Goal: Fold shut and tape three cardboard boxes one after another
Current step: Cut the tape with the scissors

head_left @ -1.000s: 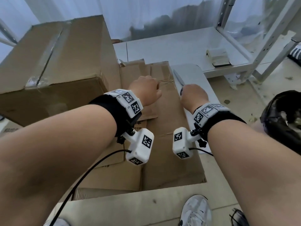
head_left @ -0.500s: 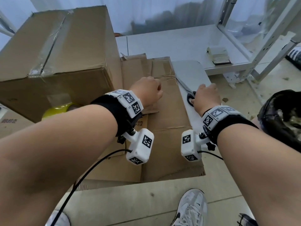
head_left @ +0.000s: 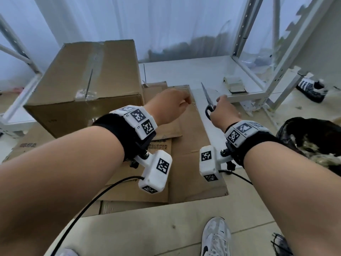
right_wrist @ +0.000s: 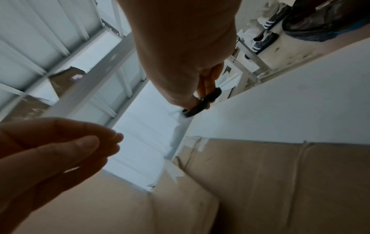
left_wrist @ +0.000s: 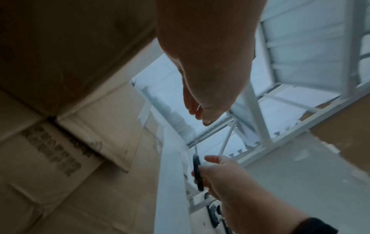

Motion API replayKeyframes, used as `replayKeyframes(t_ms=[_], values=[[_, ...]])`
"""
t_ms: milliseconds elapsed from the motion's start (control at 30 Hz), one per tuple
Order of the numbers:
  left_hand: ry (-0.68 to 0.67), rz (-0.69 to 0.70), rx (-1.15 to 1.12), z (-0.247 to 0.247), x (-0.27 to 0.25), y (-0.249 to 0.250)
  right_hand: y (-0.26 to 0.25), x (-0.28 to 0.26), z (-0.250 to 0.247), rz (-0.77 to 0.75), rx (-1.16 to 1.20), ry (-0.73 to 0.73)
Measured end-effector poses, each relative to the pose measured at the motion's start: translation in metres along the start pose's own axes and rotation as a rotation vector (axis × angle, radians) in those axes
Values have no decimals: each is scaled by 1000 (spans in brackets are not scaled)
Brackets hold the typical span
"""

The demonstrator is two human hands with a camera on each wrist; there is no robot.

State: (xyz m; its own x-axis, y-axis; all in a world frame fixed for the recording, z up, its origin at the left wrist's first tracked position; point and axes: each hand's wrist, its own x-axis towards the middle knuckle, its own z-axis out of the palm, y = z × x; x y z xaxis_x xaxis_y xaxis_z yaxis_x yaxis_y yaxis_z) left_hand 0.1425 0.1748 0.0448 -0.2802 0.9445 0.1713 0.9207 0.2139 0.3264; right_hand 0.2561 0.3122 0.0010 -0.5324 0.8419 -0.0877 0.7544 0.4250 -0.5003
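A closed cardboard box (head_left: 88, 74) with clear tape along its top seam stands at the left. Flattened cardboard (head_left: 193, 154) lies on the floor under both hands. My right hand (head_left: 224, 111) grips the black handle of a pair of scissors (head_left: 209, 100), lifted off the white board with the blades pointing up and away. The right wrist view shows the scissors (right_wrist: 202, 104) with fingers through the handle. My left hand (head_left: 169, 106) hovers above the flat cardboard, beside the box. Its fingers (right_wrist: 50, 150) are loosely curled, with nothing visible in them.
A white metal rack (head_left: 258, 52) stands at the right over a low white shelf (head_left: 184, 72) carrying a small stack of papers (head_left: 235, 85). A black bag (head_left: 313, 141) sits at the right. My shoe (head_left: 215, 237) is at the bottom, and a sneaker (head_left: 311, 87) lies beyond the rack.
My right hand closed on the scissors lying on the white board and lifted them. My left hand rose off the flat cardboard. The head view tilted upward.
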Motion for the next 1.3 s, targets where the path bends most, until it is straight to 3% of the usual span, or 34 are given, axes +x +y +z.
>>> replayKeyframes(t_ms=[167,300,433,533,600,667,700,800,867,1000,1300], values=[[60,34,19,-61,-50,-12,-76,-33,-16,-198,379,58],[284,-38,4,-106,-109,-48,-143,-70,-19,-432,582,36],[390,-223,2,-126,-165,-87,-182,-103,-16,-641,584,-29],[329,-409,-104,-120,-196,-106,-199,-116,-8,-711,493,-66],[274,-480,-241,-113,-205,-107,-203,-114,2,-775,309,18],[238,-509,-331,-106,-206,-102,-203,-110,12,-781,87,99],[235,-501,-270,-105,-205,-99,-201,-110,16,-757,11,127],[343,-400,155,-104,-196,-100,-193,-109,27,-715,-108,169],[315,-362,325,-103,-188,-104,-187,-111,30,-696,-136,171],[162,-318,372,-84,-169,-115,-183,-108,34,-700,64,111],[202,-352,553,-70,-149,-122,-180,-103,34,-680,248,78]])
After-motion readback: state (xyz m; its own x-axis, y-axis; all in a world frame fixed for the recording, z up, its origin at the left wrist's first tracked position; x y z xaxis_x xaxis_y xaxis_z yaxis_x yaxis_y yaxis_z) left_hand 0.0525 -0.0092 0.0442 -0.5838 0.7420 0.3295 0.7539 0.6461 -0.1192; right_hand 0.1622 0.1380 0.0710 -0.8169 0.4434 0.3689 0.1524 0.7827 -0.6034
